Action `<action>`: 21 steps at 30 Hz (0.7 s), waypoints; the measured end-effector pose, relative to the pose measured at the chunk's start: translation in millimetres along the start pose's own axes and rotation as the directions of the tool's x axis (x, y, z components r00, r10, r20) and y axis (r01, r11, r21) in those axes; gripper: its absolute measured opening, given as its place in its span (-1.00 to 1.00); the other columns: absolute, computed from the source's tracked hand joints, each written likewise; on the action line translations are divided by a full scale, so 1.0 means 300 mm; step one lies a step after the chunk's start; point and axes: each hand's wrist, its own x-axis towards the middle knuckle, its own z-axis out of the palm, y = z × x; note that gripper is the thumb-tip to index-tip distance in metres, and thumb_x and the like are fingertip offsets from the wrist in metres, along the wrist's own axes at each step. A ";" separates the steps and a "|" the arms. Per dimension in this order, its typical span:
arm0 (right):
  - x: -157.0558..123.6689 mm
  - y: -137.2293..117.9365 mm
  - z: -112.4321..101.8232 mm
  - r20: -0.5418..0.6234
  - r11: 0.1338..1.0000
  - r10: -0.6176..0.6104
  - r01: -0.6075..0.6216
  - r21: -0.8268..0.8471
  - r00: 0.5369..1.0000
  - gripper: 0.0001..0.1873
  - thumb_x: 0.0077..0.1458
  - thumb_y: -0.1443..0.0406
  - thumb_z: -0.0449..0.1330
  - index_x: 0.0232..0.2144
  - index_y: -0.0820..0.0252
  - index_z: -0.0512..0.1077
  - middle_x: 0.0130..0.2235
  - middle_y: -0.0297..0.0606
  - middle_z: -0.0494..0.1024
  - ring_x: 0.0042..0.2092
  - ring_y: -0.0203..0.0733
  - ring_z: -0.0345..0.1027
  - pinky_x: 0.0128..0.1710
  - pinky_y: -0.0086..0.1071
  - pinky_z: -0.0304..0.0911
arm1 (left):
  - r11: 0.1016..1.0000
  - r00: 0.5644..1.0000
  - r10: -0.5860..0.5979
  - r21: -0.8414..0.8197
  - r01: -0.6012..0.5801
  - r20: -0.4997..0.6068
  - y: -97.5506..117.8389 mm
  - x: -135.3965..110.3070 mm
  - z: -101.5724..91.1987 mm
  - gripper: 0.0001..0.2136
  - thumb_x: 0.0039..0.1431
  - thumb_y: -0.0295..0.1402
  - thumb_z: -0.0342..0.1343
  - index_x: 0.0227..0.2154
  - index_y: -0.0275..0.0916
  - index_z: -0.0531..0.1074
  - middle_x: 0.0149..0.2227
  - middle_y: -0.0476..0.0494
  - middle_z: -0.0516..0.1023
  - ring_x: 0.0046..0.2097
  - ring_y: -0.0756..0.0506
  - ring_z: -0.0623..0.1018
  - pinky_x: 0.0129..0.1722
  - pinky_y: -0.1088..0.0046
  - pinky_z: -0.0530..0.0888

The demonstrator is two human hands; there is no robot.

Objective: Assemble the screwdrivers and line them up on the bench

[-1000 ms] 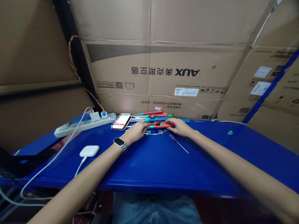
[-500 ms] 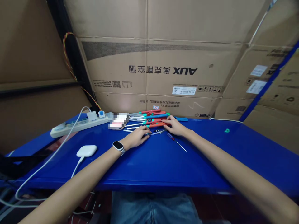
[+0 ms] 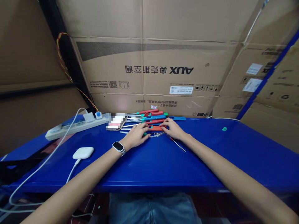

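Blue table, cardboard wall, floor seemingly reddish.

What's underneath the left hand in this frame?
Metal tubes disappear beneath the left hand from one side; an orange lighter handle shows on the other. The stretch between is covered, so which tube joins that handle cannot be seen.

Cardboard wall: "AUX 奥克斯空调", upside down
Lower print: "师傅您辛苦了!", "谢谢您!", upside down
White sticker: "25", remaining characters too small
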 end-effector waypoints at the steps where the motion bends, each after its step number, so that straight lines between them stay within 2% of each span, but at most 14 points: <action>1: -0.006 0.000 -0.001 -0.006 1.000 0.015 -0.015 0.000 1.000 -0.78 0.20 0.31 0.15 -0.15 0.15 0.55 -0.16 -0.15 0.42 -0.06 -0.08 0.32 0.01 -0.17 0.27 | 1.000 1.000 -0.001 0.007 0.001 0.014 0.000 0.008 0.003 -0.72 0.37 -0.23 -0.08 0.00 -0.19 0.42 0.02 -0.20 0.44 0.07 -0.22 0.43 0.04 0.15 0.36; 6: -0.043 0.032 -0.047 -0.056 0.998 0.066 -0.065 0.012 0.996 -0.73 0.21 0.34 0.09 -0.08 0.17 0.50 -0.11 -0.15 0.44 -0.02 -0.10 0.35 0.02 -0.22 0.26 | 0.999 1.000 -0.006 0.040 0.005 0.019 0.008 0.030 -0.005 -0.73 0.38 -0.26 -0.10 -0.04 -0.19 0.44 0.01 -0.18 0.47 0.07 -0.20 0.43 0.00 0.21 0.37; 10: -0.088 0.101 -0.110 -0.076 0.978 0.193 -0.198 -0.068 0.978 -0.68 0.15 0.43 0.04 -0.10 0.17 0.50 -0.09 -0.15 0.48 -0.05 -0.10 0.37 0.02 -0.24 0.26 | 0.998 0.999 0.024 0.065 -0.022 -0.036 0.035 0.075 -0.020 -0.74 0.37 -0.28 -0.12 -0.13 -0.21 0.47 -0.06 -0.20 0.48 0.02 -0.21 0.44 -0.02 0.19 0.36; 14: -0.099 0.157 -0.159 -0.052 0.925 0.320 -0.324 -0.200 0.946 -0.64 0.16 0.36 0.06 0.00 0.19 0.44 0.01 -0.08 0.47 0.06 0.01 0.29 0.06 -0.15 0.21 | 0.996 0.997 0.059 0.068 -0.055 -0.050 0.084 0.200 -0.002 -0.79 0.33 -0.36 -0.06 -0.14 -0.21 0.48 -0.05 -0.20 0.49 -0.01 -0.20 0.45 -0.03 0.21 0.36; 17: -0.056 0.181 -0.173 0.004 0.885 0.379 -0.361 -0.293 0.925 -0.53 0.17 0.31 0.05 0.13 0.17 0.33 0.16 -0.06 0.39 0.18 0.07 0.16 0.11 -0.05 0.14 | 0.990 0.993 0.111 0.094 -0.108 -0.024 0.123 0.326 0.027 -0.77 0.33 -0.40 -0.08 -0.14 -0.21 0.48 -0.06 -0.20 0.50 0.06 -0.22 0.41 0.01 0.20 0.33; 19: -0.013 0.199 -0.168 0.031 0.874 0.402 -0.374 -0.309 0.915 -0.46 0.13 0.33 0.07 0.19 0.16 0.28 0.22 -0.06 0.34 0.24 0.09 0.08 0.15 0.00 0.07 | 0.987 0.997 0.082 0.139 -0.081 0.001 0.142 0.405 0.047 -0.78 0.32 -0.39 -0.06 -0.15 -0.21 0.49 -0.07 -0.22 0.50 0.03 -0.22 0.42 0.01 0.19 0.32; 21: 0.028 0.221 -0.156 0.062 0.861 0.436 -0.396 -0.318 0.898 -0.41 0.08 0.34 0.11 0.20 0.15 0.28 0.22 -0.03 0.35 0.24 0.14 0.09 0.15 0.06 0.05 | 0.985 0.999 0.045 0.167 -0.047 0.017 0.154 0.466 0.066 -0.79 0.29 -0.39 -0.02 -0.14 -0.23 0.49 -0.07 -0.24 0.49 0.01 -0.24 0.42 0.02 0.16 0.30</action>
